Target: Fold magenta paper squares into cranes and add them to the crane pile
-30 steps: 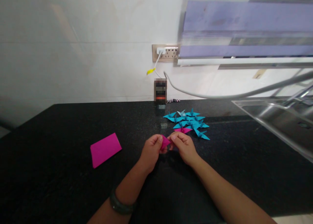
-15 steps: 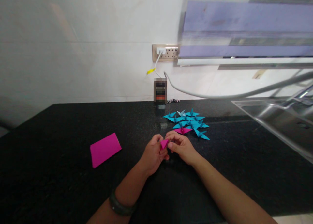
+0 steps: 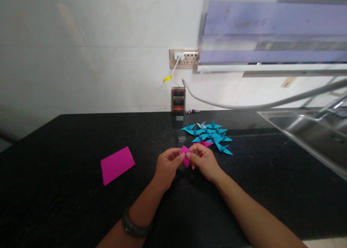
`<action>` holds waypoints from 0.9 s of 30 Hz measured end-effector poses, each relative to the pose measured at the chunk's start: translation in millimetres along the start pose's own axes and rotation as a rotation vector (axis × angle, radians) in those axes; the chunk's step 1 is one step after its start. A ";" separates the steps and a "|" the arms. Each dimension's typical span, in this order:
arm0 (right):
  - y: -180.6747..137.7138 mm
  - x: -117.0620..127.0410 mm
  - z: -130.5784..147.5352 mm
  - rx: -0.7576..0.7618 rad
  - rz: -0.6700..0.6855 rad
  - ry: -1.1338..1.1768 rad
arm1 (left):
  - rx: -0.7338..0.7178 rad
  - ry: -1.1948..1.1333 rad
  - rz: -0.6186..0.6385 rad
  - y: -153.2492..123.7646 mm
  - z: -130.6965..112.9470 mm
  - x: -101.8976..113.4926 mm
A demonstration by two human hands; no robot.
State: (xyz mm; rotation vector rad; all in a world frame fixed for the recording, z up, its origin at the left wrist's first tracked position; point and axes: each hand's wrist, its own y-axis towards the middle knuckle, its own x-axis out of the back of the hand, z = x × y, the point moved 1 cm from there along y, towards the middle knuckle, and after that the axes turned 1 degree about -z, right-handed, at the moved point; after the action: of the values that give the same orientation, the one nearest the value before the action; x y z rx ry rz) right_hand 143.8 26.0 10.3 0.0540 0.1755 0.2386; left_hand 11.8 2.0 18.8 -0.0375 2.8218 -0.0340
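- We held a small folded pink paper [image 3: 185, 149] between our two hands, just above the surface [image 3: 173, 219].
- It looked bright and kite-like: a broad peak pointed away from us, and a narrower tip hung down toward us between the thumbs, with creased edges.
- Our left hand [image 3: 168, 166] pinched its left side, thumb on top and fingers curled behind.
- Our right hand [image 3: 207, 163] pinched its right side in the same narrow grip, the two thumbs nearly meeting.
- Well to the right of our hands, we saw a metal sink [image 3: 320, 132] set into the surface; a dark patch at its bottom was too unclear to name, and a tap [image 3: 329, 107] stood at its back.
- Just beyond the right hand lay a pink crane [image 3: 207, 144], and past it clustered blue cranes [image 3: 223, 149] with a paler crane [image 3: 201, 125] at the back.
- Left of our left hand, well apart, lay a flat stack of pink paper [image 3: 118, 165], slightly askew.
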 end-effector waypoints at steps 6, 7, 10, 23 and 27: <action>0.9 0.4 0.4 -0.007 -0.010 0.030 | -0.022 -0.029 0.027 0.9 0.1 -1.3; 1.0 0.8 0.2 -0.004 -0.016 0.033 | -0.021 -0.030 0.027 0.8 -0.1 -1.4; 0.9 1.0 -0.4 -0.001 -0.016 0.043 | -0.023 -0.015 0.004 0.3 -1.2 -1.5; -0.3 2.5 0.1 0.048 -0.011 -0.001 | -0.031 0.059 -0.082 0.0 -3.0 0.1; -0.1 5.9 3.2 0.119 -0.013 -0.051 | 0.125 -0.055 -0.017 1.4 -1.5 1.1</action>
State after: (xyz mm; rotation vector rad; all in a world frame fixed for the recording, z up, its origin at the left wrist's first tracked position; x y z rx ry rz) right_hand 150.1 27.2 12.4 0.1769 0.1390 0.2134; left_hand 10.3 3.4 19.8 -0.0341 2.7586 -0.2093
